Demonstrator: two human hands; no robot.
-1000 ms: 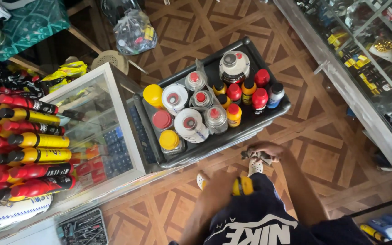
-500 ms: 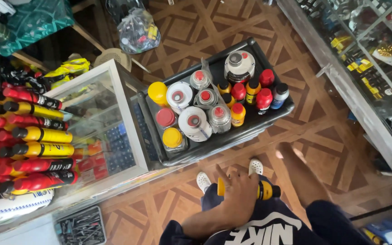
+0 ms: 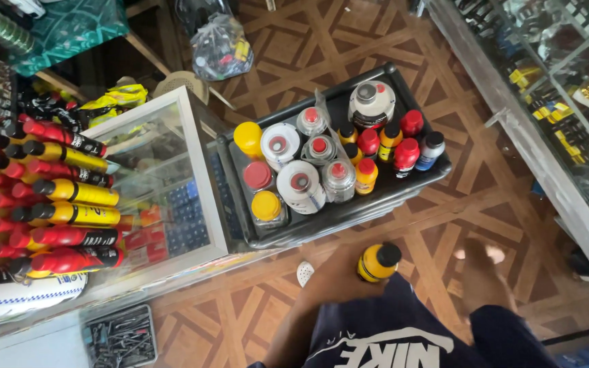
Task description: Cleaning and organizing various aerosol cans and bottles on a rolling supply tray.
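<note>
One bottle in hand: a yellow bottle with a black cap (image 3: 378,262), just below the near edge of the black tray (image 3: 349,225).
Hand: blurred hand (image 3: 339,279) wrapped around the bottle's lower body; which hand it is I cannot tell, and no second hand shows.
Grip: closed round the bottle, fingers too smeared to count.
Change: half a second ago the bottle lay across the lap, lower; now it is raised toward the tray, so the work seems to be moving to the tray.
Axis: long axis tilted, cap pointing up and right, toward the tray.
Tray: packed with upright cans and bottles, red and yellow caps.
Left of tray: glass case (image 3: 165,184), then rows of lying red and yellow bottles (image 3: 56,197).
</note>
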